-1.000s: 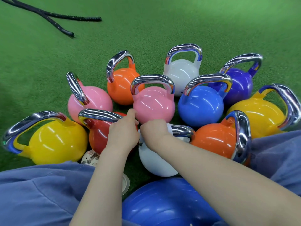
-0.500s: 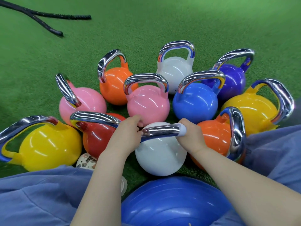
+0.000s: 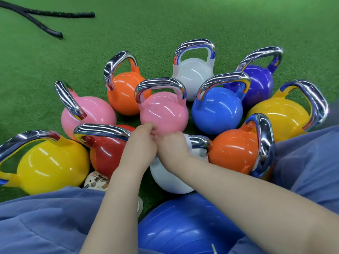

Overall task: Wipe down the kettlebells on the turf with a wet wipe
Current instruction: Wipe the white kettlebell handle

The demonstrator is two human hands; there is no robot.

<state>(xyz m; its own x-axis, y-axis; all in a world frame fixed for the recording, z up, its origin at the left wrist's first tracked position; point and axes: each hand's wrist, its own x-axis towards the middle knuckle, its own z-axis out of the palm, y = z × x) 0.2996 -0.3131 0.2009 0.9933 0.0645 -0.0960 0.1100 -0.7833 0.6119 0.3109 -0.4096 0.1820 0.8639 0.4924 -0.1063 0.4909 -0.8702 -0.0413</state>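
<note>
Your two hands met over the chrome handle (image 3: 199, 142) of the near white kettlebell (image 3: 168, 178), which stood on the green turf (image 3: 165, 24) between a red kettlebell (image 3: 106, 153) and an orange one (image 3: 233, 153). Half a second earlier your right hand (image 3: 172, 147) gripped the handle's right end; it had since slid left along the bar to sit beside your left hand (image 3: 139, 149). Both hands' fingers were curled round the handle. The wipe was hidden under your right hand, so I could not tell its position. A blue ball (image 3: 183, 230) lay below, and black ropes (image 3: 45, 17) stayed far left.
</note>
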